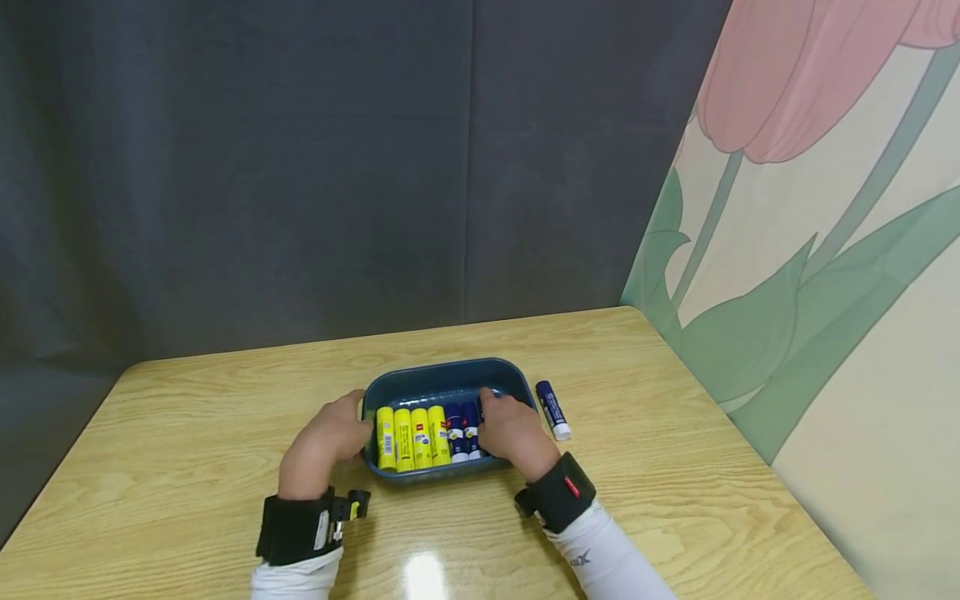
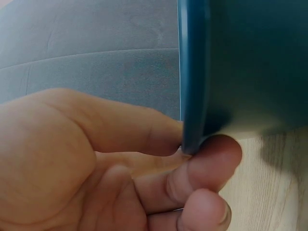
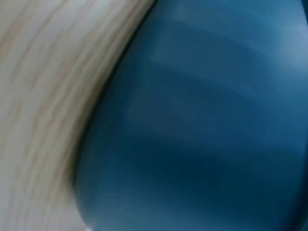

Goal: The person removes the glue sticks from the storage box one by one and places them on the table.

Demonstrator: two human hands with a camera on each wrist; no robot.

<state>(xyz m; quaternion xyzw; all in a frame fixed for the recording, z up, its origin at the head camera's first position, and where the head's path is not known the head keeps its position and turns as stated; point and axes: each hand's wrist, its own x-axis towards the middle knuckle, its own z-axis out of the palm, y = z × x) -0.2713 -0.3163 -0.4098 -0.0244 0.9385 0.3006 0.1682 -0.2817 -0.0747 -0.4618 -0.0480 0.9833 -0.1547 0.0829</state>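
Observation:
A dark blue plastic bin [image 1: 431,379] sits on the table. Inside it, several yellow glue sticks [image 1: 403,440] lie side by side, followed by dark blue glue sticks with white ends [image 1: 455,433]. My left hand [image 1: 337,429] pinches the bin's left rim; in the left wrist view the thumb and fingers [image 2: 204,168] meet at the rim. Reaching over the bin's right end, my right hand [image 1: 513,429] has curled fingers around a dark blue glue stick [image 1: 481,406], mostly hidden by the hand. Only the bin's outer wall [image 3: 192,115] and the table fill the right wrist view.
One more dark blue glue stick [image 1: 552,409] lies on the table just right of the bin. The wooden table [image 1: 187,467] ends at a dark grey curtain [image 1: 300,167] behind. A wall painted with tulips [image 1: 825,292] runs along the right side.

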